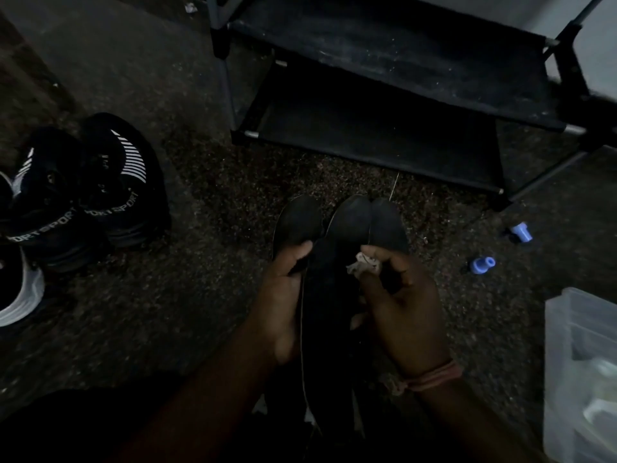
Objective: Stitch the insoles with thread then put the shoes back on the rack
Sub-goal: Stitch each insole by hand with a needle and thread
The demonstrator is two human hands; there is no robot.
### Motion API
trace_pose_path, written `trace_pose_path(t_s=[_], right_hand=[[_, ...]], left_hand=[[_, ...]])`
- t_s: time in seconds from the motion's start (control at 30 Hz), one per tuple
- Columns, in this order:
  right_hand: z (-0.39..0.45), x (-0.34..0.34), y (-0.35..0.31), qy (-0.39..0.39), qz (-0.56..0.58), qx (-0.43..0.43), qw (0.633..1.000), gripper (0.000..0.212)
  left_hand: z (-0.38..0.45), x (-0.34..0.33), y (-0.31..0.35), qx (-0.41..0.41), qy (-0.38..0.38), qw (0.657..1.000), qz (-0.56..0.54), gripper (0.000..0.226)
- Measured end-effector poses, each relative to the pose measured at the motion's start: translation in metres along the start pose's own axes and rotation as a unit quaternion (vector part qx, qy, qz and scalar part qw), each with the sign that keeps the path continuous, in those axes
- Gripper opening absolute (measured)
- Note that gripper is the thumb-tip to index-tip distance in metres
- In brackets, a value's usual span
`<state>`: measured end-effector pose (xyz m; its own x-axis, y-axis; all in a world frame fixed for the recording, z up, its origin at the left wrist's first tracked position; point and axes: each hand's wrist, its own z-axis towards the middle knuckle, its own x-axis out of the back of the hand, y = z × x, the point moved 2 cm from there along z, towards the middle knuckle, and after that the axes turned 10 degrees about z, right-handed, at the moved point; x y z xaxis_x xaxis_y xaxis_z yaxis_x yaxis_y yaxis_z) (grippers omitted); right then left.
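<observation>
Three dark insoles [350, 222] fan out on the speckled floor in front of me, toes pointing away. My left hand [283, 295] grips the leftmost insole with the thumb on top. My right hand [400, 295] pinches a small pale scrap [362, 264], thread or cloth, over the right insoles. A thin needle-like line [394, 187] stands just beyond the insole tips. A pair of black sport shoes [86, 192] with white stripes sits to the left. The black shoe rack [384, 95] stands ahead.
Two small blue spools or caps [482, 265] [521, 231] lie on the floor at right. A translucent plastic box [581, 372] sits at the lower right. A white-soled shoe [20, 295] shows at the left edge. The scene is dim.
</observation>
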<state>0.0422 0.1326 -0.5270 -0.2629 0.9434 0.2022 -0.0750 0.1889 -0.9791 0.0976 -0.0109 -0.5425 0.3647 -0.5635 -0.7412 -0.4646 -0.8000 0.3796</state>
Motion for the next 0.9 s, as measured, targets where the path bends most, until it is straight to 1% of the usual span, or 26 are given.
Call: trace_pose_path(t_s=[0.07,0.13,0.27,0.37,0.43,0.53,0.6,0.63,0.67,0.8,0.83,0.87,0.9], right_hand=[[-0.001,-0.001,-0.006,-0.009,0.008,0.005,1.000,0.016],[0.000,-0.001,-0.006,-0.013,-0.006,0.006,1.000,0.015],[0.000,0.001,0.000,-0.030,-0.093,0.026,0.995,0.019],[-0.002,0.002,-0.004,-0.020,-0.133,0.045,0.990,0.020],[-0.004,0.000,-0.010,-0.023,-0.139,0.055,0.989,0.020],[-0.013,-0.014,-0.017,-0.075,-0.101,0.035,0.991,0.022],[-0.020,-0.024,-0.023,-0.118,-0.089,0.033,0.988,0.019],[-0.019,-0.024,-0.024,-0.122,-0.087,0.030,0.988,0.017],[-0.016,-0.020,-0.022,-0.108,-0.088,0.026,0.990,0.017],[0.008,0.014,-0.011,0.006,-0.113,0.017,0.993,0.017],[0.008,0.017,-0.011,0.016,-0.115,0.016,0.993,0.017],[0.005,0.013,-0.012,0.008,-0.116,0.023,0.993,0.017],[-0.001,0.005,-0.015,-0.017,-0.114,0.030,0.993,0.018]], left_hand=[[0.001,-0.001,0.001,-0.009,0.017,1.000,0.015,0.050],[0.002,-0.004,0.000,-0.011,0.027,0.999,0.021,0.046],[-0.002,-0.009,-0.005,0.010,0.022,0.998,0.050,0.040],[-0.002,-0.008,-0.011,0.022,0.034,0.996,0.085,0.041],[-0.001,-0.006,-0.012,0.013,0.047,0.996,0.068,0.044],[0.001,0.000,-0.013,0.016,0.056,0.998,0.034,0.058],[0.004,0.006,-0.011,0.006,0.070,0.997,0.030,0.062],[0.005,0.005,-0.010,0.000,0.070,0.997,0.036,0.062],[0.004,0.003,-0.010,-0.002,0.070,0.997,0.042,0.060],[0.000,-0.008,-0.016,0.017,0.074,0.996,0.055,0.052],[0.001,-0.006,-0.018,0.021,0.074,0.995,0.061,0.053],[0.001,-0.004,-0.019,0.021,0.069,0.995,0.062,0.055],[0.001,-0.002,-0.017,0.016,0.067,0.996,0.060,0.057]])
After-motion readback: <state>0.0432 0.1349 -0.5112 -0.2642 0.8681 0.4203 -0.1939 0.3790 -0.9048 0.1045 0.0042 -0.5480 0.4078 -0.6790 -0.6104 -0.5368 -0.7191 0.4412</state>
